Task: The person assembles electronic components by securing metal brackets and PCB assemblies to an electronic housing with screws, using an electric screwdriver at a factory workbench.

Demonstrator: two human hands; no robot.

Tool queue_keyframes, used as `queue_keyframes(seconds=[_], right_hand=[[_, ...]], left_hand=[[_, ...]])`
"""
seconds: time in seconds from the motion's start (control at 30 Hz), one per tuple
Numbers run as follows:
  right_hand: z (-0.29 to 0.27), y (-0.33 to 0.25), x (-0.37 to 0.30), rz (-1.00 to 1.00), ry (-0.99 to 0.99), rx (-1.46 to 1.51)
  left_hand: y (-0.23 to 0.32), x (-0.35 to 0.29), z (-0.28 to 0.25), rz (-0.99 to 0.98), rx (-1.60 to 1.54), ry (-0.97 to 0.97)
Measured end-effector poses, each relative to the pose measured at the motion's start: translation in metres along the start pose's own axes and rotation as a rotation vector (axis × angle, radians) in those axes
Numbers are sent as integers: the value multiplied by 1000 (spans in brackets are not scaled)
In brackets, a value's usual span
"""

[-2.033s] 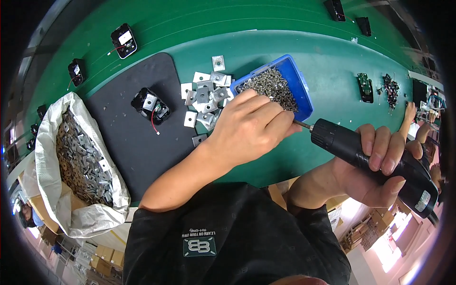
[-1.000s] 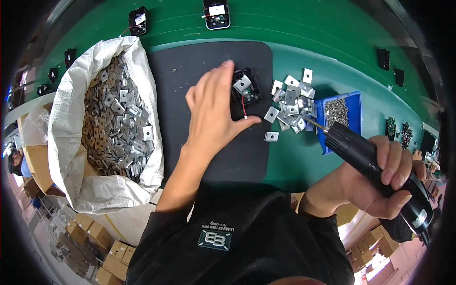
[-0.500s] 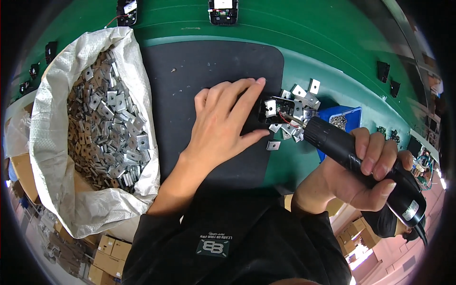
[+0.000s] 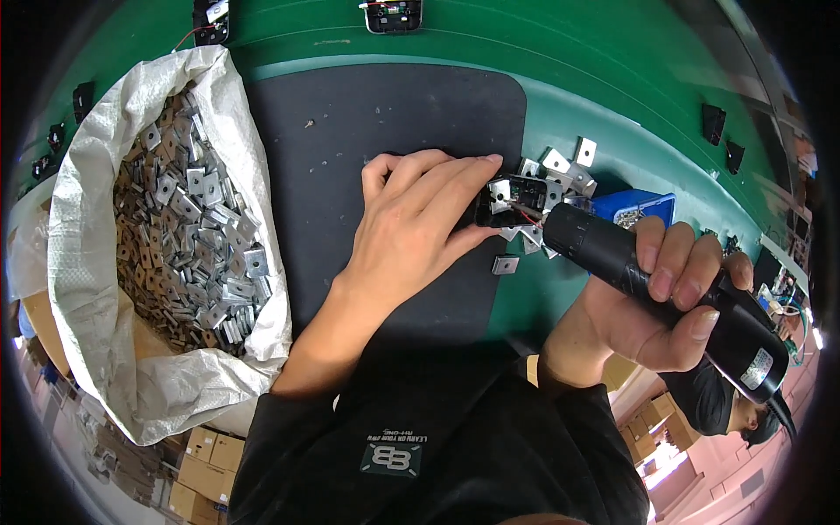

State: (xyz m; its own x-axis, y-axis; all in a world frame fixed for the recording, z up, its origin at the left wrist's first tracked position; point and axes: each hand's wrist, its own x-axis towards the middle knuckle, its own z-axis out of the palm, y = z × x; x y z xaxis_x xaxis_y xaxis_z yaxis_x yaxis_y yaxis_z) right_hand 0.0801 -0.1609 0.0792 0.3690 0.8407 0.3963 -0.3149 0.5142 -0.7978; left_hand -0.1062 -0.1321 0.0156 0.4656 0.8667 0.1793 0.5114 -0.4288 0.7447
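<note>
My right hand [image 4: 678, 293] is wrapped round a black electric screwdriver [image 4: 604, 245] with a cord at its rear end. Its bit reaches into an open black plastic housing [image 4: 528, 191], at the metal plate [image 4: 500, 196] in the housing's left part. Red wires and small parts show inside the housing. My left hand [image 4: 420, 206] steadies the housing from the left, fingers along its far edge and thumb at its near edge. The screw under the bit, if there is one, is too small to make out.
Loose square metal plates [image 4: 560, 162] lie around the housing, beside a blue bin [image 4: 658, 206] of small screws. A white woven sack [image 4: 74, 262] full of such plates stands left of the black mat [image 4: 411, 109]. More housings [image 4: 392, 16] sit on the green belt [image 4: 542, 44].
The screwdriver has moved left, its bit now at the plate in the housing. My left hand has closed in from beside the housing onto its edges. The view has shifted slightly.
</note>
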Motion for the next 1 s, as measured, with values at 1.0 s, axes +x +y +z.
queue_keyframes(seconds=[1.0], right_hand=[[9,9,1,77,-262,-15]], left_hand=[[-5,-1,2,2,-23,62]])
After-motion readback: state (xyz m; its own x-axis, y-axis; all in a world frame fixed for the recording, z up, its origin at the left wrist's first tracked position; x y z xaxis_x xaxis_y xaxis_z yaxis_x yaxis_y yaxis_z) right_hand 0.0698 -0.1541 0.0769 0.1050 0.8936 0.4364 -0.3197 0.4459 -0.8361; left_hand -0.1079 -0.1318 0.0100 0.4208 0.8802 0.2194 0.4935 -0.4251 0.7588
